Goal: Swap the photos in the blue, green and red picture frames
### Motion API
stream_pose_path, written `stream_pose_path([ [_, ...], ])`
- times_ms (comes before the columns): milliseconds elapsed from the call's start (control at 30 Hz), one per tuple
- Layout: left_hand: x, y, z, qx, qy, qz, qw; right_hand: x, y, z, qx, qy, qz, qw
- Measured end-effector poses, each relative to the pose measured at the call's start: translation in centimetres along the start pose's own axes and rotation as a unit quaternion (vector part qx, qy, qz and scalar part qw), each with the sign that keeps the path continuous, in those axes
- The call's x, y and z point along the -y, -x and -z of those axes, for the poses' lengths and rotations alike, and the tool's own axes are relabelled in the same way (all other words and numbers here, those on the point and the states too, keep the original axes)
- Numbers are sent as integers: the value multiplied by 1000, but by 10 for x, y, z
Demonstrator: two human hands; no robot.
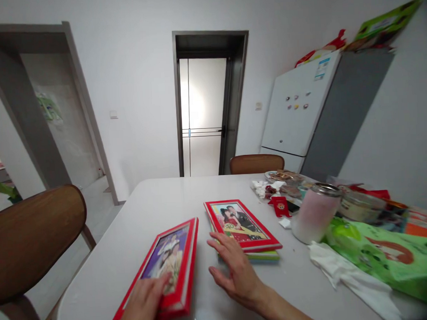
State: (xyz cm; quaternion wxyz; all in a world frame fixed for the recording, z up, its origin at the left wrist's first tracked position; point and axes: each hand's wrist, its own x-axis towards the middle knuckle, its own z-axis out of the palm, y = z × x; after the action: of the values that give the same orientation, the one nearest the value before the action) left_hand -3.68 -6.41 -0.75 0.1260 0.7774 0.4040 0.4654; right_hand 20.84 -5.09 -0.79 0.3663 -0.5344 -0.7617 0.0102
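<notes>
My left hand (144,302) grips the near edge of a red picture frame (192,255), its fingers lying over the photo of people on a purple background. This frame is tilted, with its right side raised off the table. A second red picture frame (263,246), showing two people and a bouquet, lies face up on something with a green edge (270,255). By its near left corner hovers my right hand (235,267), open with fingers apart and holding nothing. Whether its fingertips touch that frame I cannot tell.
On the white table (158,193), the right side holds a pink and white jar (315,217), a green tissue pack (387,256), a white tissue (346,272) and a small red packet (281,206). Brown chairs (36,234) stand at the left and far side.
</notes>
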Motion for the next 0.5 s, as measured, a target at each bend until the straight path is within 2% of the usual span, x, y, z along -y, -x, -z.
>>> stream_pose_path([
  [33,-10,-10,6,-49,59,77,994,15,0,-6,-9,-64,-26,998],
  [100,-25,-25,11,-127,186,227,948,40,-4,-20,-12,-178,-88,980],
  [167,-29,-29,9,-164,280,303,896,56,-9,-34,0,-250,-117,961],
  [233,-23,-20,2,-157,324,332,872,59,-13,-44,20,-265,-121,956],
  [333,-5,9,-9,-80,327,365,868,49,-14,-52,80,-214,-117,966],
  [400,6,29,-13,-27,314,365,876,41,-14,-55,130,-181,-85,971],
  [500,16,50,-10,26,221,325,919,36,-16,-54,187,-163,-14,969],
])
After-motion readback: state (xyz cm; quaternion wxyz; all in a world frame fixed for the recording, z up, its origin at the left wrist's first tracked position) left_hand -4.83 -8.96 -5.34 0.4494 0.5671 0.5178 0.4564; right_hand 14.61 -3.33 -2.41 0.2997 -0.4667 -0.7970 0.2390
